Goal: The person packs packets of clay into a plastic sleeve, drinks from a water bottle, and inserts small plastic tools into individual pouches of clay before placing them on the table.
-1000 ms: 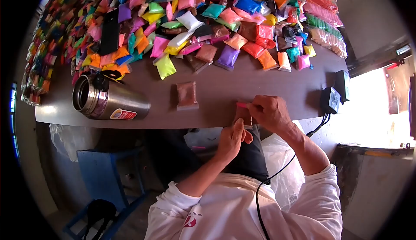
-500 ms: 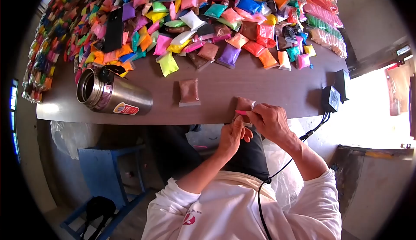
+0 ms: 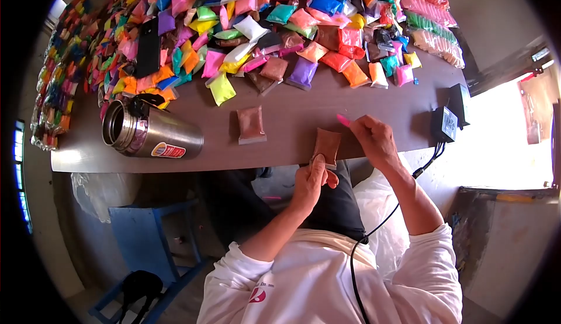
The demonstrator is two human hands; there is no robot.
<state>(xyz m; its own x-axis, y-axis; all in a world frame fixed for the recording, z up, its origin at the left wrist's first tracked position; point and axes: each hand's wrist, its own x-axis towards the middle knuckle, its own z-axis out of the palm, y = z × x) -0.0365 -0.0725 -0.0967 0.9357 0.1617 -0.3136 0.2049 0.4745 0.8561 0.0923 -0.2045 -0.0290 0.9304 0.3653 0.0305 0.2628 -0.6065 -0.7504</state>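
Two hands (image 3: 311, 182) (image 3: 374, 141): brown packet (image 3: 327, 144) in left, pink strip (image 3: 343, 120) in right.

Along the front edge of my table (image 3: 292, 106) I count two brown packets (image 3: 327, 144), one steel flask (image 3: 166, 132), one pink strip (image 3: 343, 120); toward the right edge, two black boxes (image 3: 445, 125).

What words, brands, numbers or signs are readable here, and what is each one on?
None reads clearly.
Red-and-white sticker on the metal flask: print too blurred.
White shirt: tiny lettering above a red logo, too small to read.
Black box at the table's right: pale label marks, too small.
Held brown packet: no lettering I can make out.
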